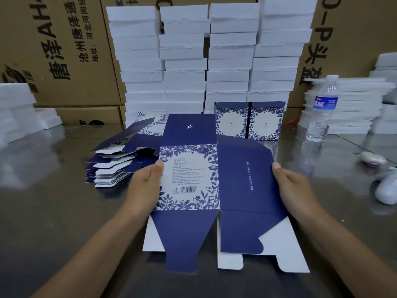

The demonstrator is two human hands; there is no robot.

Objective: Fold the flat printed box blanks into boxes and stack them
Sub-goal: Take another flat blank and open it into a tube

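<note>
A packing room: printed shipping cartons line the wall behind stacked white foam blocks on a steel surface.

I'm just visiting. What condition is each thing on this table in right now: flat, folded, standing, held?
Box blank: flat, unfolded, held at both side edges.
Left hand: pinches the blank's left edge.
Right hand: pinches the blank's right edge.
Pile of blanks: flat, loosely stacked on the left.
Folded boxes: two, standing upright side by side.
Water bottle: upright, cap on.
Foam blocks: stacked in tall columns behind.
</note>
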